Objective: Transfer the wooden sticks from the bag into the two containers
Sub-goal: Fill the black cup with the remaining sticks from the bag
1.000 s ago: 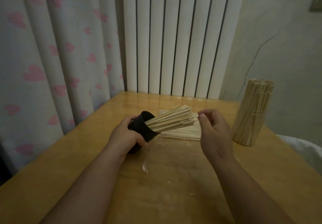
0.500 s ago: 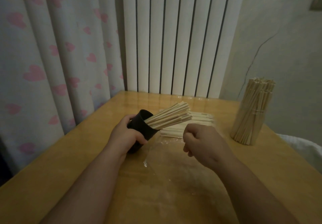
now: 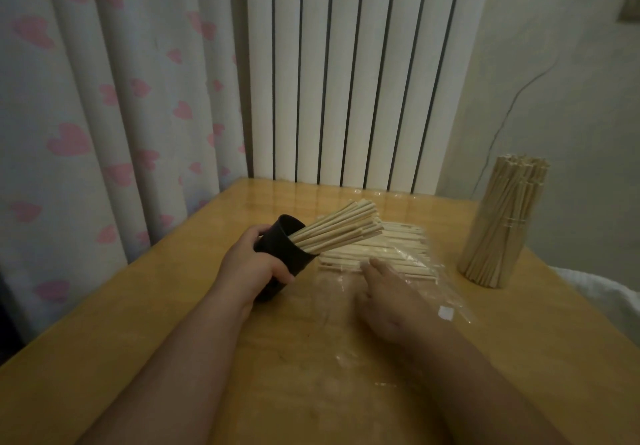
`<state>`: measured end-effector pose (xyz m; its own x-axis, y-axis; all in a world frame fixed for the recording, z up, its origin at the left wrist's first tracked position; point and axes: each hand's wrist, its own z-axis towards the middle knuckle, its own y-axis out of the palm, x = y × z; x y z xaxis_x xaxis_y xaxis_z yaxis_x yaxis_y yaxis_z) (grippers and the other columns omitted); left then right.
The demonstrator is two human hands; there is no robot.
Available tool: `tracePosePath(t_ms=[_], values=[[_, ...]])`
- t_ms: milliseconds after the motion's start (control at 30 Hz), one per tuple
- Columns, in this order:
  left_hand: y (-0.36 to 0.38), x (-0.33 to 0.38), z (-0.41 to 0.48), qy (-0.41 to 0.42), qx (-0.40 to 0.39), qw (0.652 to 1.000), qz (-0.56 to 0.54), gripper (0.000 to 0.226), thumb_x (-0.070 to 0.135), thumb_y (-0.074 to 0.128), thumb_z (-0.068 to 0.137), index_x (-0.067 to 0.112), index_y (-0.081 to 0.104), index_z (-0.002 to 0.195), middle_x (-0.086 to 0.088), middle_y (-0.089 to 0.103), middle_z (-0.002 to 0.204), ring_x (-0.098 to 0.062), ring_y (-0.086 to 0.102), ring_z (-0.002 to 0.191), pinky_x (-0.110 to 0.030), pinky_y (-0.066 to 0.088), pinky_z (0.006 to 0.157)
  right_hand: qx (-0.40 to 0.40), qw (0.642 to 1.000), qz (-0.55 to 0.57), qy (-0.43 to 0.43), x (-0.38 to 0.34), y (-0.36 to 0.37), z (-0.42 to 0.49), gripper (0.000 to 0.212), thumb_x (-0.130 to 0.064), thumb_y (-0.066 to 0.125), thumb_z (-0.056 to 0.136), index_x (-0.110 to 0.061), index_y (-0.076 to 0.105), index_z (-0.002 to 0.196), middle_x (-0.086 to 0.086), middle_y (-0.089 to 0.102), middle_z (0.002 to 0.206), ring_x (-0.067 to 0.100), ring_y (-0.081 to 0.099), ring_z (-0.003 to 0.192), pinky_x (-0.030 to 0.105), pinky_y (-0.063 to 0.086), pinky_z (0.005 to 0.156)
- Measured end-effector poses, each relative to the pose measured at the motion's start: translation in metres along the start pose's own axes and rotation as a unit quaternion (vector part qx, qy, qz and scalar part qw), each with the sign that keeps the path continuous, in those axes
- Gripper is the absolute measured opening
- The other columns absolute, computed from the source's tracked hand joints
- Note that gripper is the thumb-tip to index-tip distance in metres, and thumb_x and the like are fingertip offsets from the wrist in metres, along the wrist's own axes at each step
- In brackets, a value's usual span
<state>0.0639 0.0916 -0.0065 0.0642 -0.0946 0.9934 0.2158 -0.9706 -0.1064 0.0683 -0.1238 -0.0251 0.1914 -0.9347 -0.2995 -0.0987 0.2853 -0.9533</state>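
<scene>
Right hand [image 3: 388, 292] just dropped from black cup [image 3: 287, 254] down to bag [image 3: 446, 302] on desk [image 3: 138, 340], fingers straight, empty, at remaining sticks [image 3: 391, 254]. Left hand [image 3: 254, 264] gripping tilted cup. Next handful coming, I guess.

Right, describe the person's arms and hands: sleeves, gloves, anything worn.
Both forearms are bare down to the frame's lower edge; no sleeves show. The left hand and right hand wear no gloves, and no watch, bracelet or ring is visible in this dim view.
</scene>
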Motion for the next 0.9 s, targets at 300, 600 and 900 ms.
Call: tracePosePath(t_ms=[300,600,900], values=[[0.0,0.001,0.0,-0.002,-0.002,1.0,-0.008,0.081,-0.013,0.073,0.063,0.035,0.056,0.127,0.005,0.057,0.116,-0.02,0.053,0.095,-0.032,0.043,0.063,0.003,0.996,-0.069,0.057,0.017,0.016,0.03,0.06,-0.042,0.024,0.103,-0.026,0.013,0.159,-0.005,0.009,0.167,0.026,0.012,0.151,0.049,0.009,0.121],[-0.001,0.0,0.002,-0.002,-0.004,1.0,-0.004,0.08,-0.013,0.073,0.063,0.036,0.056,0.124,0.006,0.058,0.114,-0.017,0.052,0.093,-0.033,0.044,0.065,0.054,0.993,-0.066,0.083,0.006,0.013,0.034,0.037,-0.04,0.032,0.101,-0.03,0.051,0.131,-0.001,0.045,0.14,0.03,0.041,0.13,0.047,0.031,0.108],[-0.001,-0.002,0.003,0.002,-0.008,1.0,0.0,0.081,-0.012,0.074,0.062,0.036,0.057,0.124,0.004,0.059,0.118,-0.021,0.054,0.098,-0.035,0.046,0.065,0.069,0.994,-0.034,0.081,0.011,0.013,0.035,0.031,-0.025,0.042,0.097,-0.033,0.06,0.121,-0.006,0.046,0.133,0.028,0.034,0.131,0.05,0.022,0.11]])
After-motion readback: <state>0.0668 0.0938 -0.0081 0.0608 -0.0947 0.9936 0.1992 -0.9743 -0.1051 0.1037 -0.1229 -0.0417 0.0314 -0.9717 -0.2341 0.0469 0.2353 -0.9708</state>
